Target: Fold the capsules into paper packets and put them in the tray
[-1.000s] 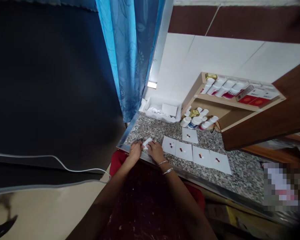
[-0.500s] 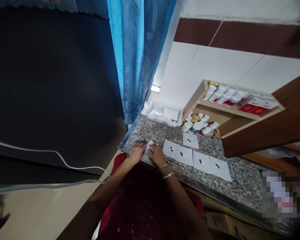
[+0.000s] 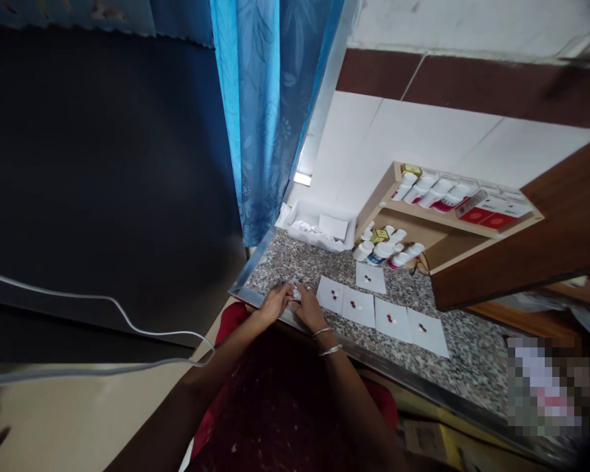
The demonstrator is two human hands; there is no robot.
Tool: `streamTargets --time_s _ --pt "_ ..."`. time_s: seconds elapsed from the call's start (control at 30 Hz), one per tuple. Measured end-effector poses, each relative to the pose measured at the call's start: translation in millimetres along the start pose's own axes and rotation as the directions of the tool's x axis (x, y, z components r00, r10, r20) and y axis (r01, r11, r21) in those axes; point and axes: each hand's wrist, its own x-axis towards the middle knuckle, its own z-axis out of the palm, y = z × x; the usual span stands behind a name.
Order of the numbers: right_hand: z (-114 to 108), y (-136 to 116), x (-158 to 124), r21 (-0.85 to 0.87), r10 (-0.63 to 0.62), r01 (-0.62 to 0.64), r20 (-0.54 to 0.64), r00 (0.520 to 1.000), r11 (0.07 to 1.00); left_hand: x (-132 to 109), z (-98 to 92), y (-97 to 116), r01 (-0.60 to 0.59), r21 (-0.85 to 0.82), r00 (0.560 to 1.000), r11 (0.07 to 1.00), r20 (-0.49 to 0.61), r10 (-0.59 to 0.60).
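Note:
Near the front left of the speckled stone counter [image 3: 295,259], both my hands are closed on one small piece of white paper [image 3: 296,293]. My left hand [image 3: 276,301] grips its left side with the fingers bent. From the right, my right hand [image 3: 309,307] pinches it; a ring and two bangles show on that arm. The paper looks folded small, and the fingers hide most of it. Just right of my right hand lies a row of white paper squares [image 3: 358,316], each bearing a few dark red and pale pills [image 3: 354,305]. Another paper square [image 3: 371,270] with pills lies behind them.
A white plastic tray [image 3: 291,229] of papers stands against the wall. Beside it, a wooden shelf [image 3: 388,187] holds white bottles [image 3: 435,191] and red-and-white boxes [image 3: 496,215]. More bottles [image 3: 381,252] stand on the counter. A white cable [image 3: 122,314] hangs at left.
My hands have come closer together around the paper, and it now shows less between the fingers. The pill papers lie as before; the view has shifted slightly.

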Motion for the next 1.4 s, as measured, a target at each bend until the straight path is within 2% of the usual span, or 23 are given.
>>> streamTargets --time_s 0.1,0.23,0.4,0.7,0.8,0.9,1.13,1.27,1.4 --pt "1 5 0 0.069 -0.022 0.022 -0.004 1.0 0.997 0 1.8 0 -0.028 0.027 1.0 0.999 -0.006 0.028" --pt "0 6 0 0.084 -0.041 0.046 -0.051 0.998 0.995 3 0.7 2 -0.095 0.101 0.995 0.99 0.043 0.091" --pt "-4 4 -1 0.012 -0.034 0.034 -0.05 0.998 0.999 0 0.1 2 -0.137 0.153 0.989 0.979 0.072 0.127" --pt "-20 -3 -9 -0.161 -0.009 0.02 0.068 0.998 0.987 -4 -2.1 12 -0.229 0.326 0.968 0.917 0.18 0.177" --pt "-28 -3 -13 -0.189 0.054 -0.044 0.049 0.997 0.981 -4 -5.6 15 -0.236 0.354 0.961 0.905 0.222 0.164" --pt "-35 -1 -18 -0.268 0.181 -0.179 -0.016 0.983 0.947 -5 -8.5 16 -0.271 0.378 0.95 0.885 0.253 0.183" --pt "-39 -14 -30 -0.366 0.351 -0.323 0.011 0.936 0.873 -12 -9.5 22 -0.261 0.439 0.956 0.86 0.242 0.166" --pt "-37 -17 -29 -0.35 0.402 -0.373 0.011 0.916 0.859 -17 -8.2 28 -0.241 0.463 0.962 0.853 0.229 0.148" --pt "-34 -15 -27 -0.32 0.372 -0.351 0.005 0.928 0.88 -20 -7.3 33 -0.217 0.489 0.966 0.845 0.235 0.112"
